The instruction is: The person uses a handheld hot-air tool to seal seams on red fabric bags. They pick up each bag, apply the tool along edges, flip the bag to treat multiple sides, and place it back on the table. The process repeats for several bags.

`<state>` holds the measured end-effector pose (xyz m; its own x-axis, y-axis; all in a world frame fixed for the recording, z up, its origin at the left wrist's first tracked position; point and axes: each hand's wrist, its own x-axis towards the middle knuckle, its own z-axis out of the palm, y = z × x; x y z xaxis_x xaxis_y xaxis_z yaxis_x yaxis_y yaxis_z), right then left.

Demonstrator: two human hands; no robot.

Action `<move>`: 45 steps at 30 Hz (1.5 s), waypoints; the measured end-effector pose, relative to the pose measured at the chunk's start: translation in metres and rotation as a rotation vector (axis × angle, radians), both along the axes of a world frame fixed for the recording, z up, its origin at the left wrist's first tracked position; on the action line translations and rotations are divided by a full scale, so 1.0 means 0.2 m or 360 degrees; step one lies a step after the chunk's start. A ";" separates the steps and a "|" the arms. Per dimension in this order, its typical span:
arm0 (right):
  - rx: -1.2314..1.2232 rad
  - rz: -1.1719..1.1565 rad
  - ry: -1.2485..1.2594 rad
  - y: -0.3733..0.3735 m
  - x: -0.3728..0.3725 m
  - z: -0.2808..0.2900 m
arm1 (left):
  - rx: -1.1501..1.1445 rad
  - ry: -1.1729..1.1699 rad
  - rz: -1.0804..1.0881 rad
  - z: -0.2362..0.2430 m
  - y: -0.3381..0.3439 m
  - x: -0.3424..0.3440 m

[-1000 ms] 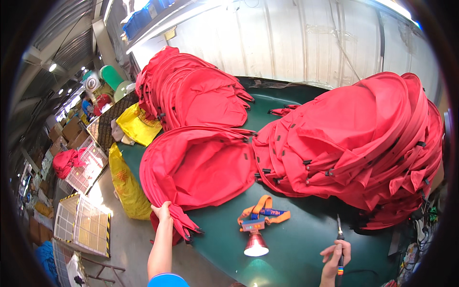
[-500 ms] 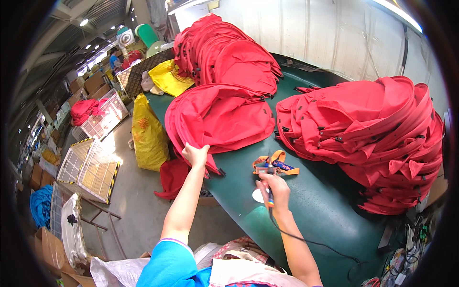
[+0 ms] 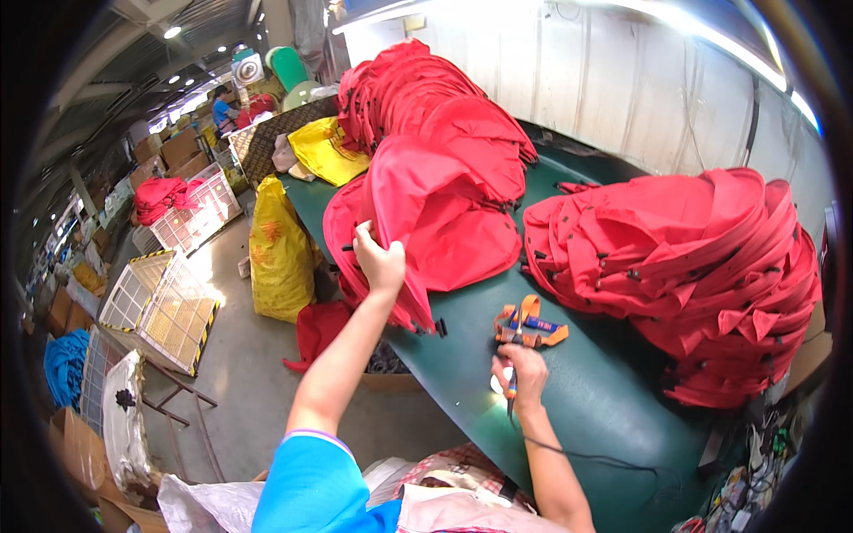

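Note:
My left hand (image 3: 382, 260) grips the near left edge of a round red fabric piece (image 3: 418, 191), holding part of it raised and folded over. Small black clips show along its rim. In my right hand (image 3: 526, 371) is a slim corded tool like a soldering iron (image 3: 513, 385), its tip pointing away from me. Just past the tip lies an orange and blue lanyard-like strap (image 3: 551, 336) on the green tabletop (image 3: 586, 400). Beside my right hand is a small white disc (image 3: 498, 382), partly hidden.
A stack of red fabric pieces (image 3: 435, 89) stands at the back, another pile (image 3: 675, 258) at the right. Yellow bags (image 3: 280, 258) hang or stand by the table's left edge. Wire crates (image 3: 164, 306) sit on the floor. A black cable (image 3: 591, 457) trails across the table.
My left hand has moved up and lifted the near part of the red fabric, folding it over. My right hand still holds the corded tool near the strap.

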<state>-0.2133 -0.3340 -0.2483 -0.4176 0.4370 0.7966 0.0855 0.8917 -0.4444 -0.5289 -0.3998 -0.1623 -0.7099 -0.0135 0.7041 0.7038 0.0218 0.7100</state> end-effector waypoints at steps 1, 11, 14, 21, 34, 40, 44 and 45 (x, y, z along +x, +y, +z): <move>-0.0034 -0.0078 -0.0015 0.01 0.00 0.02 | 0.0035 0.0054 -0.0145 0.08 -0.03 0.22; -0.0860 -0.0144 0.1060 -0.19 0.04 0.44 | 0.0053 0.0236 -0.0842 -0.23 -0.35 1.34; -0.0482 -0.0365 0.0916 -0.24 0.06 0.43 | 0.0566 -0.0927 -0.1244 -0.32 -0.43 1.31; -0.0125 -0.0215 0.0710 -0.33 0.05 0.37 | 0.0623 -0.1884 -0.2004 -0.31 -0.50 1.25; -0.0592 -0.0503 0.0788 0.06 0.21 0.28 | 0.0846 -0.1295 -0.1728 -0.30 -0.30 0.97; -0.0203 -0.0249 0.0486 0.07 0.04 0.39 | -0.0245 -0.1615 -0.2329 -0.25 -0.28 1.02; -0.0273 -0.0215 0.0374 0.01 0.05 0.49 | -0.0229 -0.1603 -0.2176 -0.32 -0.22 1.05; -0.0280 -0.0330 0.0390 0.00 0.08 0.49 | -0.0243 -0.1543 -0.2134 -0.34 -0.22 1.04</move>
<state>-0.1969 -0.3338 -0.1511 -0.1115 0.6318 0.7671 0.1283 0.7746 -0.6193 -0.3200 -0.4441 -0.2305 -0.3058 0.9513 -0.0396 -0.3940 -0.0886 0.9149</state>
